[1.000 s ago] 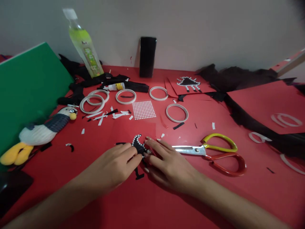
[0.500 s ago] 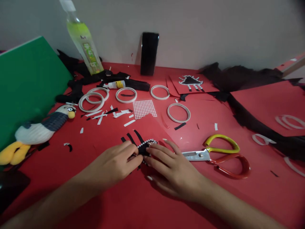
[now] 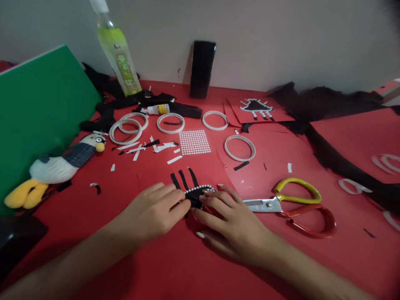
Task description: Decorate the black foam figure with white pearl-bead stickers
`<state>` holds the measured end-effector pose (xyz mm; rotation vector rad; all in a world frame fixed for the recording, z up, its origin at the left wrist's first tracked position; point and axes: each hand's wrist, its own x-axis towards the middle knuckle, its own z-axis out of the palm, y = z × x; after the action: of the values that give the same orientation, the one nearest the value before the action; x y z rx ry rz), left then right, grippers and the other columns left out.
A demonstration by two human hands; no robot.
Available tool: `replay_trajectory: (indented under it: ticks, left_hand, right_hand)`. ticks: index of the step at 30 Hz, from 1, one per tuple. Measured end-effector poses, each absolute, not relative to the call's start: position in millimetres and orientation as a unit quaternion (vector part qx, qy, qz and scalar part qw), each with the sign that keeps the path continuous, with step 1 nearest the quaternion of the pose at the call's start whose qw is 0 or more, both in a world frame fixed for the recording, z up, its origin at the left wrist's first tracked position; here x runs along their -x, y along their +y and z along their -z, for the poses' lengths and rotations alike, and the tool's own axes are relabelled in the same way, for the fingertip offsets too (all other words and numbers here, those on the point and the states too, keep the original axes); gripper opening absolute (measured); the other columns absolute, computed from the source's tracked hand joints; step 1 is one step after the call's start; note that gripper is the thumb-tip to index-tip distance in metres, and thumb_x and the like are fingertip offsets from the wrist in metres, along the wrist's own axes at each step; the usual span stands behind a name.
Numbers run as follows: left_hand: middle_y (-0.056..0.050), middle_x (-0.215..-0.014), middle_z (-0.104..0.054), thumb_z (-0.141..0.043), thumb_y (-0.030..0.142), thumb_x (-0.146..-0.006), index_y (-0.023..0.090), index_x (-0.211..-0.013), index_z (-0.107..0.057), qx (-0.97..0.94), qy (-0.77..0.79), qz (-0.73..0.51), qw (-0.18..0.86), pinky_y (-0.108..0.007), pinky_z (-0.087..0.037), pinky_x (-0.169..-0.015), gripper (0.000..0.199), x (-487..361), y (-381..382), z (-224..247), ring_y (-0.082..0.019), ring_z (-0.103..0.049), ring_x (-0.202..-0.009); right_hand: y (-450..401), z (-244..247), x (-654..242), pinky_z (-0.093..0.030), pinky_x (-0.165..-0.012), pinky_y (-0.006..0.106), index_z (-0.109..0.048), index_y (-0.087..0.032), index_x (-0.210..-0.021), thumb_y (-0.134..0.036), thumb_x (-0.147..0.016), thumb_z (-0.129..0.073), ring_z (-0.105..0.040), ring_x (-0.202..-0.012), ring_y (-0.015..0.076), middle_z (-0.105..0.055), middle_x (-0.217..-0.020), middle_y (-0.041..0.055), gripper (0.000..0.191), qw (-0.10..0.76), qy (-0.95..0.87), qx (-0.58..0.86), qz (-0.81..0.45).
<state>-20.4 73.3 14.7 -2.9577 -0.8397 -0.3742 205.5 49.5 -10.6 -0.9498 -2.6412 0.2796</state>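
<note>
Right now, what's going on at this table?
A person's left hand and right hand both touch a black piece with white beads along its far edge. Three black strips show just past that edge. Scissors lie beside the right hand, and a bead sheet lies farther back.

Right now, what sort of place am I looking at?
Probably a craft workspace: there are scissors, a sheet of white beads and a bead-edged black cutout on red paper.
</note>
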Motion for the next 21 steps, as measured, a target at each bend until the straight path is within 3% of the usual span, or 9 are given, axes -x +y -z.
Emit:
replay_trajectory:
  ticks: [7,16,21]
  left_hand:
    - [-0.004,-0.085,-0.059,-0.04,0.012,-0.092,0.015,-0.089,-0.061,0.945,-0.297,0.135,0.031,-0.028,-0.036,-0.062,0.021,19.0,70.7,-8.8,-0.015,-0.051,-0.072]
    - [-0.005,-0.076,-0.057,-0.034,0.008,-0.092,0.013,-0.087,-0.06,0.954,-0.281,0.104,0.008,-0.027,-0.039,-0.058,0.027,20.4,68.5,-15.4,-0.016,-0.053,-0.069]
    - [-0.005,-0.07,-0.056,-0.033,0.002,-0.088,0.011,-0.085,-0.06,0.955,-0.262,0.109,0.088,-0.029,-0.039,-0.054,0.029,17.2,64.7,-18.8,-0.017,-0.05,-0.061]
  right_hand:
    - [49.4,10.4,-205.0,-0.029,-0.101,0.049,-0.055,-0.023,-0.116,-0.034,-0.088,-0.05,-0.05,-0.108,0.0257,-0.059,-0.116,0.0079,0.031,0.153,-0.927,0.326,-0.106]
    - [48.3,9.1,-202.3,-0.031,-0.101,0.049,-0.056,-0.022,-0.115,-0.03,-0.086,-0.052,-0.052,-0.106,0.0246,-0.062,-0.111,0.0082,0.03,0.169,-0.921,0.339,-0.095]
    - [48.1,9.5,-202.4,-0.031,-0.102,0.049,-0.057,-0.022,-0.114,-0.031,-0.086,-0.053,-0.051,-0.107,0.0247,-0.061,-0.111,0.0082,0.03,0.167,-0.918,0.341,-0.11]
